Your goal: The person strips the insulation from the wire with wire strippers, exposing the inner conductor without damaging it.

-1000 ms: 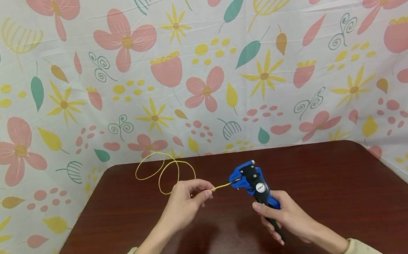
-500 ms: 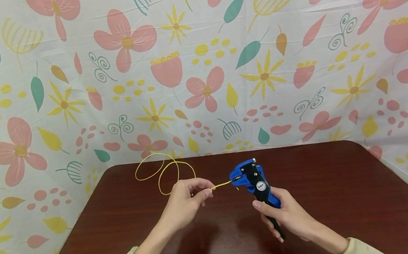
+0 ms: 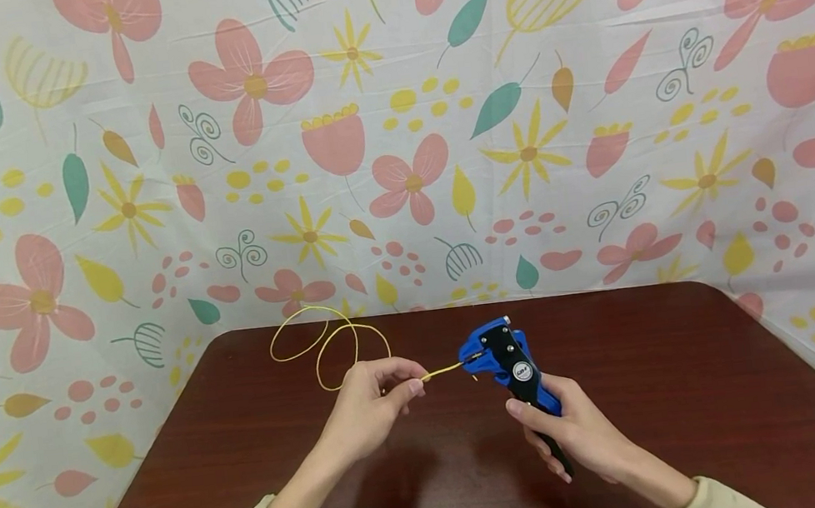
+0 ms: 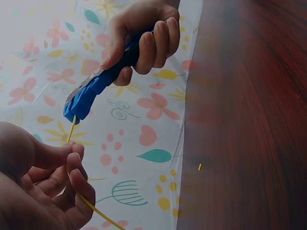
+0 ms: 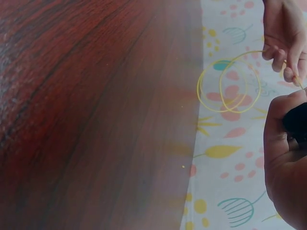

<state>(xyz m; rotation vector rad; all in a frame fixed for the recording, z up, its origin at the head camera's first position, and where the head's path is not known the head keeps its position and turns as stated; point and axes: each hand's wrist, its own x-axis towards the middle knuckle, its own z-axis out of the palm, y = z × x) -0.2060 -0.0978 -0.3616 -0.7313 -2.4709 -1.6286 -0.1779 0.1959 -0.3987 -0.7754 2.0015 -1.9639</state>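
Flowered cloth (image 3: 387, 72) behind dark table (image 3: 680, 391). Right hand (image 3: 584, 428) gripping, left hand (image 3: 372, 407) pinching. Blue-black wire stripper (image 3: 507, 356) in right grasp above table, mouth toward left hand. Yellow wire (image 3: 439, 373) runs from left pinch into mouth, loops trailing clear. Likely step: stripping wire end; calls for steady pinch, firm squeeze. Tiny yellow bit (image 4: 200, 167) apparently on table, not in way.

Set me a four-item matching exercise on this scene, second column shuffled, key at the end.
Column one:
1. Yellow wire
2. Blue-and-black tool
3. Table
4. Backdrop cloth

Column two:
A. Held in the right grip
B. White, printed with flowers and leaves
C. Pinched in the left grip
D. Dark reddish brown

Right pairs: 1-C, 2-A, 3-D, 4-B.
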